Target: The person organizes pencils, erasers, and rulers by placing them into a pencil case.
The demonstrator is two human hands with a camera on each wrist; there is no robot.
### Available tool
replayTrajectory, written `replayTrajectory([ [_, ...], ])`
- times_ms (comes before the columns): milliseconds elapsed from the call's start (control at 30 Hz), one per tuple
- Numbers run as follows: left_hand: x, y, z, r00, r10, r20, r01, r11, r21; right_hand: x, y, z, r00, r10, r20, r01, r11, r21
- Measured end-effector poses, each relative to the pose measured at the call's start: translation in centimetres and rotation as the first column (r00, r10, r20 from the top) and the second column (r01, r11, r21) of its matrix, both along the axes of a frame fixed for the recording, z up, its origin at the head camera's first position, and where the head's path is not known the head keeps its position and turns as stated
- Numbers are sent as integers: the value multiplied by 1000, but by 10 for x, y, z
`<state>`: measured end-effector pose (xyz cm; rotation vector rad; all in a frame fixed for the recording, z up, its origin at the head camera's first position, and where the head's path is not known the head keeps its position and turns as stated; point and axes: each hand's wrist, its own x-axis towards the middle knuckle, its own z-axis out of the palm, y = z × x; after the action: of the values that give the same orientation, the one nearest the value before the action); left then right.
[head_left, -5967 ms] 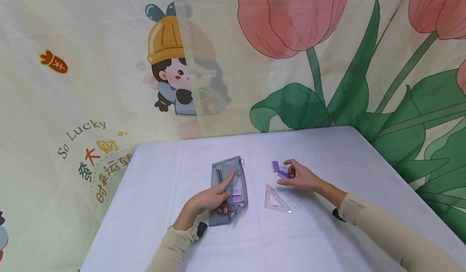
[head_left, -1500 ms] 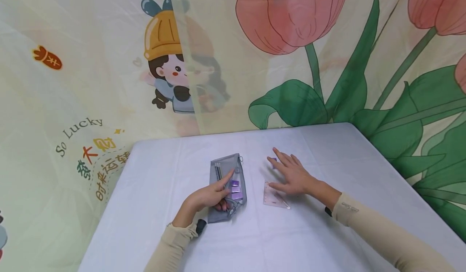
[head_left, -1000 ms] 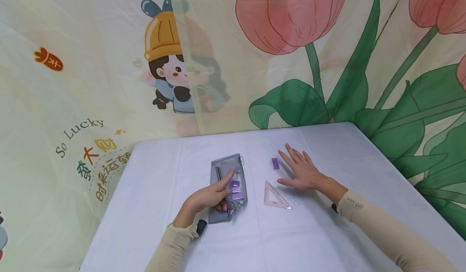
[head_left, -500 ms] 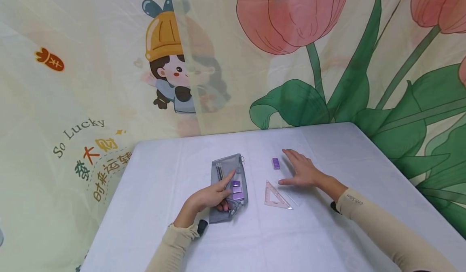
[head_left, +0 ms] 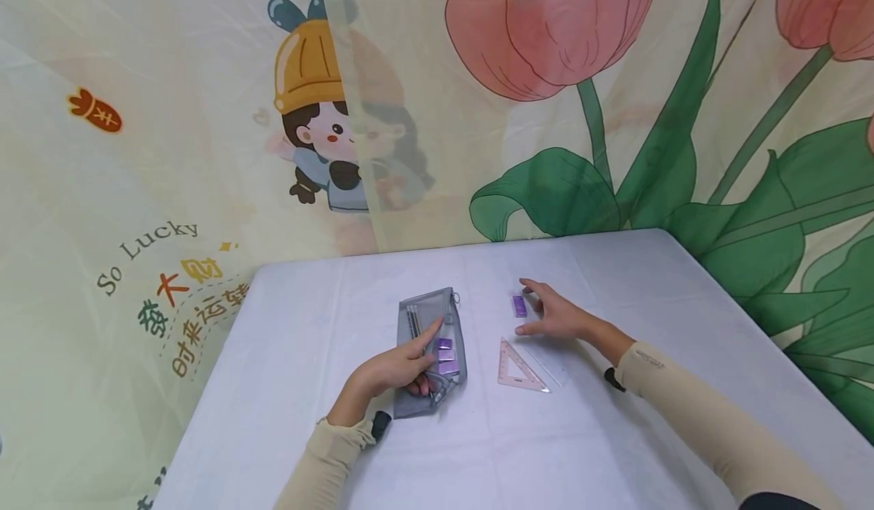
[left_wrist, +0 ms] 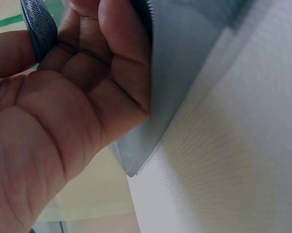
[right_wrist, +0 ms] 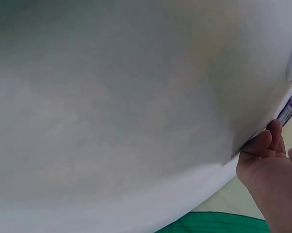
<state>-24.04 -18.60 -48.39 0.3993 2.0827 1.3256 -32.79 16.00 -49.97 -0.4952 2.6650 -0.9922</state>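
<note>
My left hand (head_left: 392, 369) grips the near, open edge of a grey mesh pencil case (head_left: 426, 305) lying flat on the table, its index finger stretched over the mesh. In the left wrist view, the fingers curl round the case's zipper edge (left_wrist: 41, 39). Several pencils (head_left: 413, 322) and three small purple erasers (head_left: 447, 355) show through the mesh. Right of the case, another purple eraser (head_left: 520, 306) lies on the table. My right hand (head_left: 556, 314) is beside it, thumb and fingers apart around its right side, holding nothing. The right wrist view has this eraser (right_wrist: 287, 112) just beyond the fingertips.
A pinkish clear set square (head_left: 514, 373) lies on the table in front of the right hand, with a clear ruler-like strip (head_left: 546, 366) along its right side. The white-covered table (head_left: 307, 320) ends at a printed curtain (head_left: 423, 229) behind.
Six seconds ago two erasers lay on the table; one of them is now in the case. My right hand has since drawn back, then come in beside the remaining one. The left hand keeps its grip.
</note>
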Motion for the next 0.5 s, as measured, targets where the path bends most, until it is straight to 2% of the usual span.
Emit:
replayTrajectory([
  [133, 0, 0, 1, 1000, -1, 6, 1, 1000, 1, -6, -4, -1, 1000, -7, 12, 7, 1000, 14],
  [400, 1, 0, 2, 1000, 2, 3, -2, 1000, -1, -6, -11, 1, 999, 17, -46, -14, 998, 58],
  [500, 1, 0, 2, 1000, 5, 5, -5, 1000, -4, -6, -14, 1, 999, 3, -47, 0, 998, 61],
])
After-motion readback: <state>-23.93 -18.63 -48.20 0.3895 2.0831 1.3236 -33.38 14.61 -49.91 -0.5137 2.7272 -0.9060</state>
